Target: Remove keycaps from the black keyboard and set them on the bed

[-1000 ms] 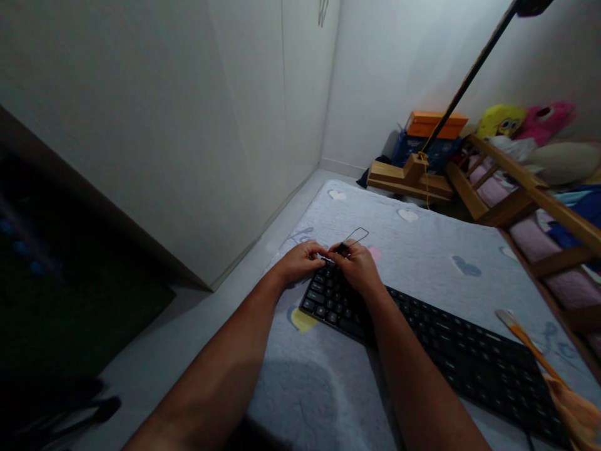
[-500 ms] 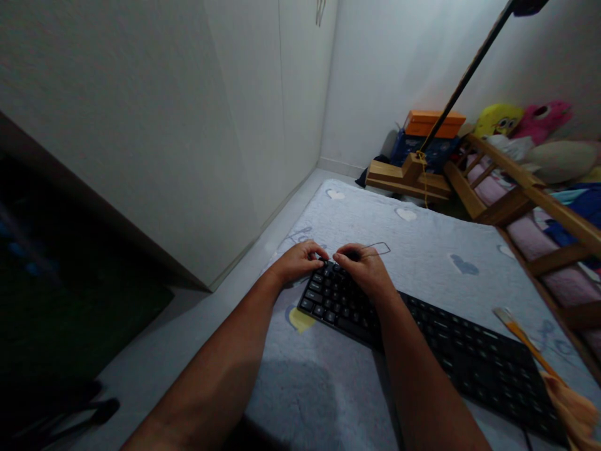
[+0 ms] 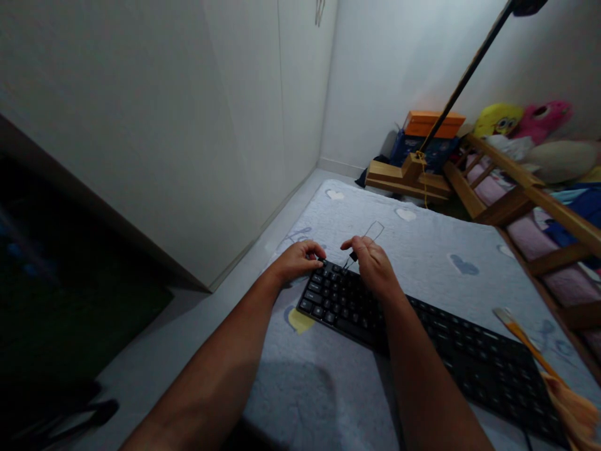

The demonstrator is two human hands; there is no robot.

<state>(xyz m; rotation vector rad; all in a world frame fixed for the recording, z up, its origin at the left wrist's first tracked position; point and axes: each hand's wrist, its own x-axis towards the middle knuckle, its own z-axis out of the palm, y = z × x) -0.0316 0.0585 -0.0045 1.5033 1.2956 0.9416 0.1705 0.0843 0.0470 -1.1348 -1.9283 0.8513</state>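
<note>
A black keyboard (image 3: 469,351) lies at a slant on the pale blue fuzzy cloth (image 3: 300,376). At its far left corner, my left hand (image 3: 297,260) has thumb and index finger pinched together on the edge; whether something small sits between them is too small to tell. My right hand (image 3: 373,263) is over the upper row of keys, closed around a thin wire tool (image 3: 353,256) with a dark middle. One wire end points down at the keys, and a wire loop sticks out beyond the hand. My right forearm hides part of the keyboard.
A brush (image 3: 530,341) with an orange handle and an orange cloth (image 3: 575,407) lie right of the keyboard. Farther off are a wooden stand (image 3: 408,178) with a dark pole, an orange box (image 3: 434,124) and a wooden bed rail (image 3: 530,178). A pale cabinet (image 3: 188,125) rises at left.
My right hand has moved slightly right, away from my left hand, and the wire tool has turned so its loop points farther up. My left hand has hardly moved.
</note>
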